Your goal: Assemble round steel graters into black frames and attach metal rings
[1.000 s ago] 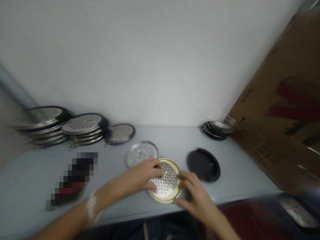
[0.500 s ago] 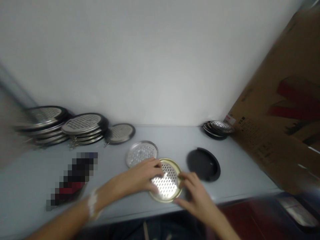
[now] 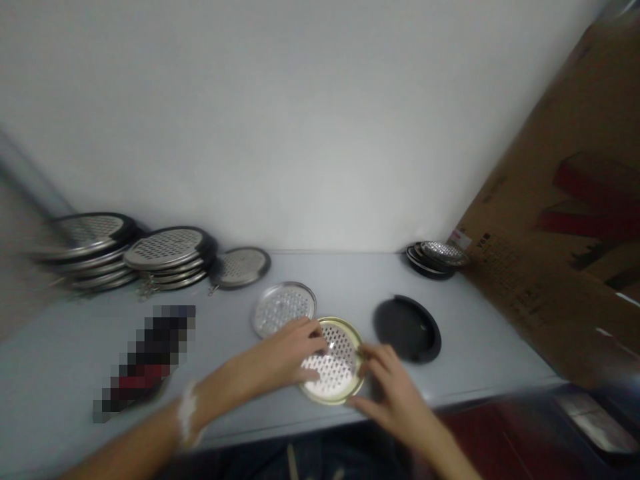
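The left hand (image 3: 270,360) is edging slightly further across the brass-rimmed perforated disc (image 3: 334,377), its fingertips (image 3: 314,331) creeping toward the disc's middle, while the right hand (image 3: 395,393) is staying almost where it was, with its fingertips (image 3: 367,353) at the disc's right rim. The disc is lying flat on the pale grey tabletop (image 3: 350,273), close to the front edge, and is barely shifting between the two hands. The left fingers are spreading over its upper left part rather than closing on it, and the right fingers are curling at the rim, though I cannot tell whether they are pinching it or only touching it. The hands are apart, with the disc between them. A silver perforated disc (image 3: 283,308) is lying just behind, partly under the left hand, and a black round lid (image 3: 407,328) is sitting just beyond the right hand. Stacks of metal grater plates (image 3: 167,250) are lining the wall at the left, and a smaller stack of plates (image 3: 437,257) is resting against a cardboard box (image 3: 550,253).
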Available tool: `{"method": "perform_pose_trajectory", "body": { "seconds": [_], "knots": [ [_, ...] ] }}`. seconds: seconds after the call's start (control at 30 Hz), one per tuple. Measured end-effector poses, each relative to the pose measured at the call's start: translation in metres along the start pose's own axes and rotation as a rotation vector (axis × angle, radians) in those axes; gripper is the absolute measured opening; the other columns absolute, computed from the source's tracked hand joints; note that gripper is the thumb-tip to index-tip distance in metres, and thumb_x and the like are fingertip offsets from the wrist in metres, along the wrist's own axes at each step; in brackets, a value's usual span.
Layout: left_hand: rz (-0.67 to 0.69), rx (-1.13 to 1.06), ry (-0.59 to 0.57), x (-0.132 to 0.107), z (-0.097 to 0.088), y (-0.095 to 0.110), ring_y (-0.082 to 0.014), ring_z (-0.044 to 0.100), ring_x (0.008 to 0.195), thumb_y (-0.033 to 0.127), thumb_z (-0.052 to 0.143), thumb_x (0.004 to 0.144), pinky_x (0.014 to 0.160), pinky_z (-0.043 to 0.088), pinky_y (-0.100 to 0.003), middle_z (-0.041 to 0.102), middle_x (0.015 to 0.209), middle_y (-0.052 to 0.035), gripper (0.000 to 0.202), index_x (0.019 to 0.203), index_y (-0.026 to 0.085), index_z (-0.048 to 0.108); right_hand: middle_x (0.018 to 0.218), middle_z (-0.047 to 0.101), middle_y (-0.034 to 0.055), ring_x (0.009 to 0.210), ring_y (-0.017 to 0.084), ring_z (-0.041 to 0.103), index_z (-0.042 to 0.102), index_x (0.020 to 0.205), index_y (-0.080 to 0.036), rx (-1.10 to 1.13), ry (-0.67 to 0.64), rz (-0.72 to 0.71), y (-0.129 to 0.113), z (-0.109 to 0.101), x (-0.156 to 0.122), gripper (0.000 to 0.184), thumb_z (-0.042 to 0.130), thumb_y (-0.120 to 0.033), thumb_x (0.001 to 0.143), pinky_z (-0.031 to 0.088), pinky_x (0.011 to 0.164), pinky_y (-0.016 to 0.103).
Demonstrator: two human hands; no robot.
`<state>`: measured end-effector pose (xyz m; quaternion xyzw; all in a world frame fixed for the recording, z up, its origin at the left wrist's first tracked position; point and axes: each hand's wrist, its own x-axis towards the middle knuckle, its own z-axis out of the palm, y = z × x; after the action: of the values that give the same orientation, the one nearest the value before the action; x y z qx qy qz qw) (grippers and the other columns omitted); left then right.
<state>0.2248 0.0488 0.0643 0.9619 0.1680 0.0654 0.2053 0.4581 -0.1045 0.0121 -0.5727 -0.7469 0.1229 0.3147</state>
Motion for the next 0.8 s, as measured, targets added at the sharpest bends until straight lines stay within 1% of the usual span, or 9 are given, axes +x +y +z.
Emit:
{"method": "perform_pose_trajectory", "body": {
  "seconds": [0.1, 0.23, 0.33, 0.4, 0.5, 0.57, 0.63, 0.7, 0.8],
  "knots": [
    [-0.006, -0.026, 0.002, -0.004, 0.001, 0.003, -0.0287, 0.057, 0.114, 0.023, 0.078, 0.081, 0.102, 0.043, -0.043, 0.063, 0.119, -0.0067, 0.030, 0.109, 0.024, 0.068, 0.133, 0.058, 0.0109, 0.122, 0.029, 0.054, 0.058, 0.108, -0.023, 0.000, -0.004, 0.000, 0.000, 0.000, 0.000, 0.031, 0.076, -0.039, 0.088, 0.049, 0.104, 0.045],
    [-0.008, -0.088, 0.019, -0.005, -0.001, 0.010, -0.0285, 0.057, 0.118, 0.021, 0.076, 0.080, 0.106, 0.042, -0.043, 0.062, 0.123, -0.0073, 0.036, 0.115, 0.024, 0.067, 0.133, 0.058, 0.0106, 0.122, 0.029, 0.054, 0.059, 0.107, -0.023, 0.004, -0.003, 0.000, 0.000, 0.000, 0.000, 0.030, 0.076, -0.039, 0.088, 0.049, 0.104, 0.045],
    [-0.031, -0.124, 0.029, -0.006, 0.000, 0.014, -0.0286, 0.056, 0.122, 0.022, 0.076, 0.081, 0.107, 0.043, -0.043, 0.061, 0.128, -0.0082, 0.037, 0.117, 0.024, 0.067, 0.133, 0.058, 0.0105, 0.121, 0.030, 0.054, 0.060, 0.106, -0.023, 0.007, -0.008, 0.008, -0.001, -0.001, 0.001, 0.030, 0.077, -0.039, 0.087, 0.050, 0.103, 0.045],
    [-0.057, -0.157, 0.037, -0.007, 0.003, 0.013, -0.0277, 0.056, 0.124, 0.020, 0.074, 0.082, 0.109, 0.043, -0.043, 0.061, 0.131, -0.0077, 0.040, 0.121, 0.025, 0.065, 0.133, 0.058, 0.0106, 0.122, 0.030, 0.054, 0.059, 0.106, -0.023, 0.011, -0.014, 0.014, -0.002, -0.002, 0.001, 0.030, 0.077, -0.039, 0.087, 0.050, 0.104, 0.045],
    [-0.097, -0.205, 0.078, -0.008, 0.005, 0.008, -0.0253, 0.056, 0.125, 0.013, 0.063, 0.089, 0.111, 0.042, -0.044, 0.062, 0.132, -0.0072, 0.044, 0.131, 0.026, 0.059, 0.132, 0.059, 0.0108, 0.121, 0.029, 0.055, 0.059, 0.106, -0.023, 0.010, -0.005, 0.010, -0.002, -0.001, 0.001, 0.030, 0.076, -0.039, 0.088, 0.050, 0.103, 0.045],
    [-0.100, -0.230, 0.132, -0.008, 0.003, 0.005, -0.0233, 0.057, 0.125, 0.009, 0.051, 0.093, 0.111, 0.043, -0.045, 0.063, 0.133, -0.0076, 0.046, 0.136, 0.026, 0.055, 0.131, 0.059, 0.0112, 0.121, 0.030, 0.056, 0.059, 0.107, -0.023, 0.004, 0.014, 0.000, -0.001, 0.000, 0.001, 0.031, 0.077, -0.039, 0.087, 0.051, 0.102, 0.044],
    [-0.094, -0.248, 0.186, -0.008, 0.000, 0.003, -0.0218, 0.057, 0.126, 0.005, 0.041, 0.095, 0.112, 0.043, -0.045, 0.063, 0.135, -0.0077, 0.050, 0.139, 0.026, 0.052, 0.131, 0.060, 0.0116, 0.120, 0.030, 0.056, 0.060, 0.108, -0.023, -0.003, 0.025, -0.011, 0.000, 0.001, 0.000, 0.032, 0.077, -0.040, 0.087, 0.052, 0.101, 0.044],
    [-0.094, -0.259, 0.206, -0.007, -0.004, 0.003, -0.0214, 0.057, 0.126, 0.005, 0.038, 0.096, 0.113, 0.043, -0.045, 0.063, 0.136, -0.0076, 0.051, 0.140, 0.025, 0.052, 0.131, 0.060, 0.0115, 0.120, 0.030, 0.056, 0.060, 0.108, -0.023, -0.004, 0.022, -0.014, 0.001, 0.001, 0.000, 0.032, 0.077, -0.040, 0.087, 0.052, 0.101, 0.044],
    [-0.121, -0.246, 0.197, -0.006, -0.003, 0.005, -0.0220, 0.057, 0.126, 0.010, 0.040, 0.099, 0.112, 0.044, -0.044, 0.063, 0.135, -0.0083, 0.045, 0.140, 0.024, 0.053, 0.132, 0.059, 0.0111, 0.121, 0.030, 0.055, 0.059, 0.109, -0.023, -0.001, 0.011, -0.004, 0.000, 0.001, 0.000, 0.033, 0.077, -0.039, 0.087, 0.051, 0.103, 0.045]
  ]
}}
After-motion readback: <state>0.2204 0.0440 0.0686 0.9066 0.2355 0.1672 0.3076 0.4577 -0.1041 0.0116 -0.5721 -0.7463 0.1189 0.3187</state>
